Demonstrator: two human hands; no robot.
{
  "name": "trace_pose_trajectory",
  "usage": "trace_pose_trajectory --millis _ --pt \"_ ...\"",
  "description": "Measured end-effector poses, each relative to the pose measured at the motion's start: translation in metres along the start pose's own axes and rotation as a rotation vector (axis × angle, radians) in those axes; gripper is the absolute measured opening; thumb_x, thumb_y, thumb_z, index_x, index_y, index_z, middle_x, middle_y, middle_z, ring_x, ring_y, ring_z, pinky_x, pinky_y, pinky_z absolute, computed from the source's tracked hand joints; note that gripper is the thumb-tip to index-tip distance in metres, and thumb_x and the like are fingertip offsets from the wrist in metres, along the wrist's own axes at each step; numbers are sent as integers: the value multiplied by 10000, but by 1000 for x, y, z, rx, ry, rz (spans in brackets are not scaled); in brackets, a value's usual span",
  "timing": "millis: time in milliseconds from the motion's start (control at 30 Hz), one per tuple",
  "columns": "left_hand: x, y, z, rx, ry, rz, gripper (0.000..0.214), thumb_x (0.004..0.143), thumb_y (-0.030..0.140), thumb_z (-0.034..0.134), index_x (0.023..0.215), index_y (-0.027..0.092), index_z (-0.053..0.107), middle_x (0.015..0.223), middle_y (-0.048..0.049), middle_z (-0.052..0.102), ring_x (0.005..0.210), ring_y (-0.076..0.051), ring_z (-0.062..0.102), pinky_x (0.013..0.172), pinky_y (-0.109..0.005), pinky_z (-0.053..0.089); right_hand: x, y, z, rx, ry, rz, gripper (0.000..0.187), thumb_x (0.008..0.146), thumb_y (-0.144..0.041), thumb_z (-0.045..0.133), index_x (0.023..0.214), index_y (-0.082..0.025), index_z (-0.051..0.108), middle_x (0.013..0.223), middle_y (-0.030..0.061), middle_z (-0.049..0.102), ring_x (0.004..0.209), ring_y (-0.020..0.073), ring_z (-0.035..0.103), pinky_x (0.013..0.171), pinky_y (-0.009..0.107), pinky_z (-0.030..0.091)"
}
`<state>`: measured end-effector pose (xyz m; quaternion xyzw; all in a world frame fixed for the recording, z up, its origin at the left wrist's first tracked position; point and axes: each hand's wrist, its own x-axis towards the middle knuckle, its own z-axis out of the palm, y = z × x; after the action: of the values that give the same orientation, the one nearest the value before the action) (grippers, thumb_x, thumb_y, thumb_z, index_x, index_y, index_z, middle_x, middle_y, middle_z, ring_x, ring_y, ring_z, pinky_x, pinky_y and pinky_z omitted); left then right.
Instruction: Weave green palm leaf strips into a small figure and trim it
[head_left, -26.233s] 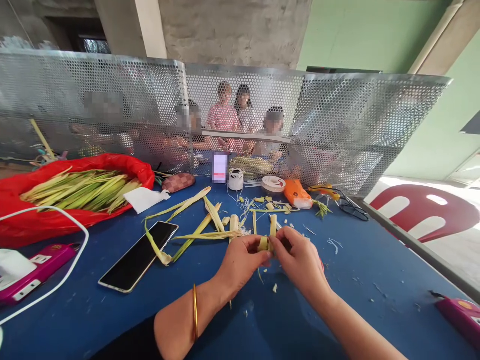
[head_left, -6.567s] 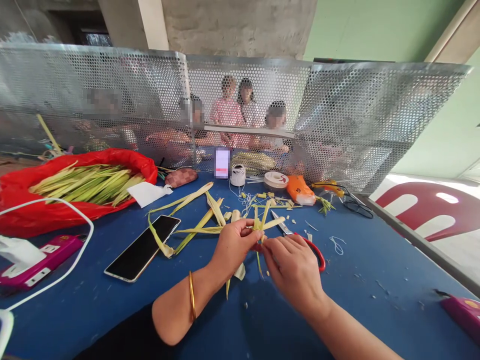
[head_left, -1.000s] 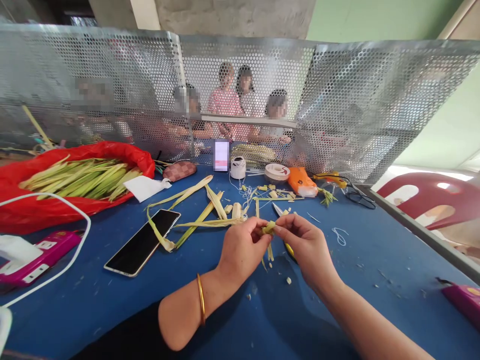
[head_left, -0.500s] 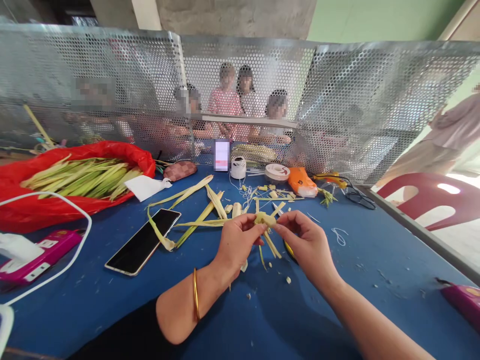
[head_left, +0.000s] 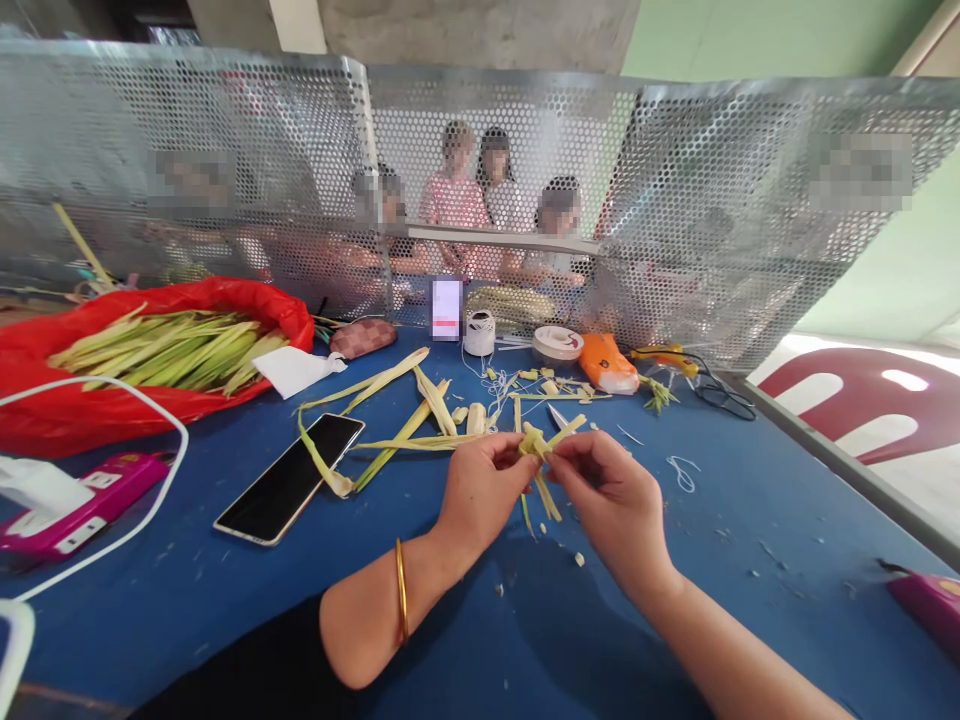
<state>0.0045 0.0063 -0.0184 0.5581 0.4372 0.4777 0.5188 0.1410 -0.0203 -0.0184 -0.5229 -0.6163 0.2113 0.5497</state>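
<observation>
Left hand [head_left: 480,490] and right hand [head_left: 611,500] both pinching folded palm-leaf strip [head_left: 538,445] between fingertips, above blue table [head_left: 525,640].

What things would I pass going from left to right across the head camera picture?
pink power strip → black phone → left hand → folded leaf strips → right hand → red chair
</observation>
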Motion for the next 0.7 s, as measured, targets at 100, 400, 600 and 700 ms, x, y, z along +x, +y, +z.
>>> trace_pose_trajectory --millis 100,400,600,700 --pt "1 -4 -1 55 -34 51 163 739 228 640 857 173 738 661 4 642 573 -124 557 554 -234 465 2 -2 -4 -92 -35 -20 108 827 -267 601 738 -207 613 746 14 613 629 143 608 579 267 481" --pt "-3 -2 -1 200 -210 -15 229 727 256 637 909 164 742 630 17 607 546 -108 502 536 -225 415 24 -8 -31 -460 -72 -85 252 809 -455 602 780 -253 750 812 45 673 797 215 584 682 320 410" --pt "-4 3 -5 374 -390 4 174 729 247 613 823 161 731 610 11 599 568 -122 529 528 -222 371 29 7 -30 27 -485 377 202 695 -394 656 671 -195 679 610 -1 619 559 140 503 545 273 375" --pt "-5 6 -6 357 -493 -51 171 722 262 623 813 159 724 591 17 594 549 -121 534 525 -224 373 29 7 -27 98 -403 381 193 667 -369 664 601 -192 627 572 -24 574 543 120 465 546 262 361"
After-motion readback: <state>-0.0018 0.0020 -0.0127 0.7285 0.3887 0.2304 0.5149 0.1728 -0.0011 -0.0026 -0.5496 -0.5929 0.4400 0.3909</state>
